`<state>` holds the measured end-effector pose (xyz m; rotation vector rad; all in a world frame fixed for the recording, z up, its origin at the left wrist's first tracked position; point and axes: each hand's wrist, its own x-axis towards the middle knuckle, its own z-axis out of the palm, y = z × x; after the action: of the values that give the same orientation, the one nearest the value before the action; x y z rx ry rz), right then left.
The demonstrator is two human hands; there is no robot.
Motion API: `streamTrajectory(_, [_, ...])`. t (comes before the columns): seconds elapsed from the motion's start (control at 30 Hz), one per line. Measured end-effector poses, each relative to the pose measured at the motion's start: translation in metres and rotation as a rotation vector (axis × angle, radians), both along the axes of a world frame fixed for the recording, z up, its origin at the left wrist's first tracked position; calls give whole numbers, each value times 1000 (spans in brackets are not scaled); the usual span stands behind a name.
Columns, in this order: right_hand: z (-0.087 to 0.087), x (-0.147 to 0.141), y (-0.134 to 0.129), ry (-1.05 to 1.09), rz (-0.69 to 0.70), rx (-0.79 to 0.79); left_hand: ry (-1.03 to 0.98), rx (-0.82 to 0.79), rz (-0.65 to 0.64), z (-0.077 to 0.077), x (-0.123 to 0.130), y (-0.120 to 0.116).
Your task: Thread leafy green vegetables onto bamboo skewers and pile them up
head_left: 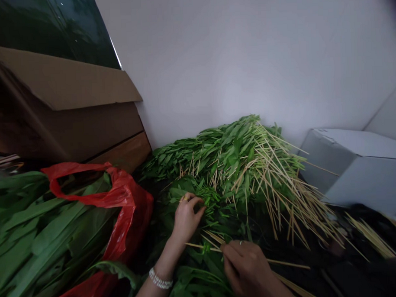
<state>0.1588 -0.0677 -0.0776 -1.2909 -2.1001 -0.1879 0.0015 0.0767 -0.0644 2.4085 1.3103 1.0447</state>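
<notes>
Head view: our right hand (245, 261) is pinching skewers (212, 238), fingertips half hidden; left hand (188, 214) curled by greens (212, 198), can't tell if pinching.

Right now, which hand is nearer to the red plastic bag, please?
Left: the left hand is to the right of the red plastic bag, not touching; the right hand is farther right, holding thin sticks.

I see a plain pale wall (214, 70) filling most of the view, with a corner line at far right. Dark glossy panel (51, 28), upper left, faint reflections on it. Open cardboard box (69, 88) below that, wooden surface (126, 153) under it. White box (357, 160) near the wall, right. Light dim and cool; lower area reads mostly dark.
</notes>
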Motion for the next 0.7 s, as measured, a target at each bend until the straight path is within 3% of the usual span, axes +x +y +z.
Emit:
streamTrajectory(0.2, [2,1,1,28,-20,5,-180,-140,-45,5,0,-1])
streamTrajectory(0.43, [-3,6,3,229,-70,-74,-712,-541,-163,12,2,2])
streamTrajectory(0.53, [-5,9,4,315,-114,-77,-737,-622,-170,19,1,0])
streamTrajectory(0.7, [-9,13,8,407,-184,-108,-739,-618,-139,21,0,-1])
